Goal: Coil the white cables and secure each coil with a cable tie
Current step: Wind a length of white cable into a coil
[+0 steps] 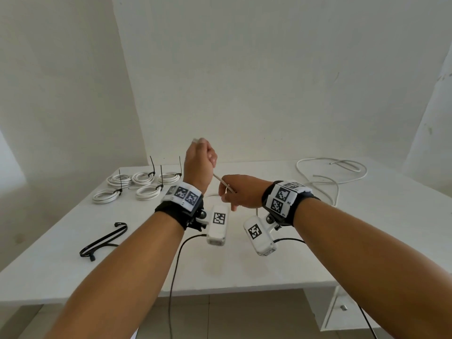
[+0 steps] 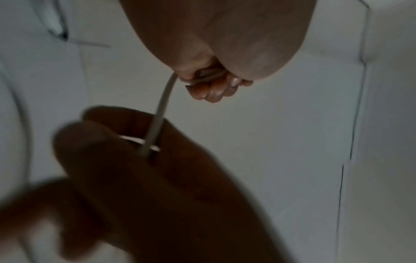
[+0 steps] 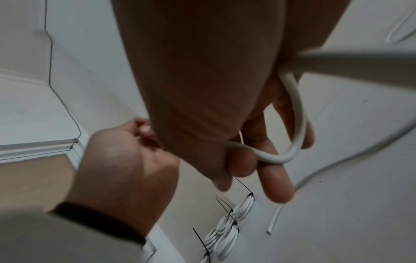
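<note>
My left hand [image 1: 201,154] is raised in a fist above the white table [image 1: 281,260] and grips a white cable [image 1: 220,180], whose end pokes out above the fist. The cable runs taut down to my right hand [image 1: 233,194], which pinches it just below. In the left wrist view the curled fingers [image 2: 213,89] close round the cable [image 2: 161,110]. In the right wrist view the cable [image 3: 297,124] loops round my right fingers [image 3: 276,185]. Several finished coils [image 1: 137,188], each with a black tie, lie at the table's back left.
Loose white cable [image 1: 330,172] sprawls over the back right of the table. A few black cable ties [image 1: 105,238] lie near the front left edge. A short cable offcut [image 3: 274,220] lies next to the coils [image 3: 227,227]. White walls stand close behind the table.
</note>
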Available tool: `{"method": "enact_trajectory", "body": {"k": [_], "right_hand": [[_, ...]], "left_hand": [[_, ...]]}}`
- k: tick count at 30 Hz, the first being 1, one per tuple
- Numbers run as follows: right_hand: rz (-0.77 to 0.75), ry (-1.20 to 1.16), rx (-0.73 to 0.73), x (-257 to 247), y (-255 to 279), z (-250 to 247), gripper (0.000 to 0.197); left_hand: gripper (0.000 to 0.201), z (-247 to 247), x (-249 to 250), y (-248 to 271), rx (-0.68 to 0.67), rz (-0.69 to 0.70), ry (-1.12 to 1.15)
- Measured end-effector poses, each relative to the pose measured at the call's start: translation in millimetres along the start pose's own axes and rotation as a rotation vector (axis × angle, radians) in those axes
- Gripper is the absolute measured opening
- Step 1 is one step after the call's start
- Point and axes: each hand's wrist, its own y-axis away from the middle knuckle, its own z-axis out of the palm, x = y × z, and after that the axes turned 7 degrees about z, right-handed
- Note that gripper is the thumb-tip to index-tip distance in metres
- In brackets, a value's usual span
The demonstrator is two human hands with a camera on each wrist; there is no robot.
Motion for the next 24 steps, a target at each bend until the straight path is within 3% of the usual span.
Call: {"method": "enact_trajectory", "body": {"k": [4,6,10,15,18,21,24], "right_hand": [[0.007,0.116,-0.028,1,3,2,0.015],[0.022,0.169,-0.043,3,5,2,0.015],[0.05,0.3,-0.031,2,4,0,0.016],[0.071,0.485,0.051,1,2,-11,0.011],[0.126,0.469,0.124,14,7,-29,0.009],[0.155,0.098,0.149,34,15,-49,0.015],[0.151,-0.241,0.263,40,17,-55,0.015]], "left_hand": [[0.031,-11,-22,3,-0.426,0.144,-0.662],[0.031,-15,-27,5,-0.596,0.132,-0.847],[0.032,-16,-29,8,-0.797,0.132,-1.09],[0.033,-18,-35,10,-0.889,0.196,-1.228],[0.035,-38,-41,9,-0.902,0.063,-1.236],[0.047,-60,-47,14,-0.849,-0.069,-1.007],[0.057,-54,-40,24,-0.811,-0.098,-0.862]]}}
